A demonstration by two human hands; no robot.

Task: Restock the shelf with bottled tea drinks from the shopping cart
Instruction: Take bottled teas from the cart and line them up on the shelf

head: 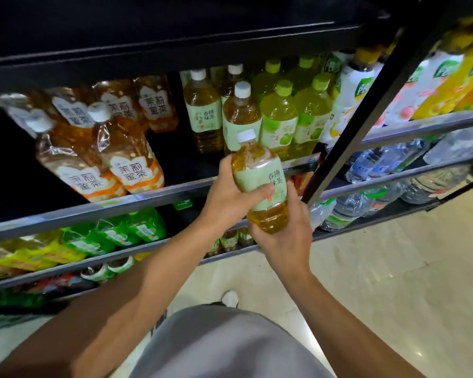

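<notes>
I see the held bottle (260, 184) filled with golden-yellow tea, wearing a pale green label with dark characters and a white cap. Left of it on the shelf (153, 196), the jasmine tea bottles (133, 156) are amber, with white cloud-shaped labels over orange and white stripes. Just behind the held bottle stand two matching green-label bottles (202, 110), and right of those the apple tea bottles (279, 124) glow lime green with lime caps. The shelf itself is black with a grey metal rail.

Green-labelled tea bottle (260, 184) tilted before the shelf (159, 193).
</notes>
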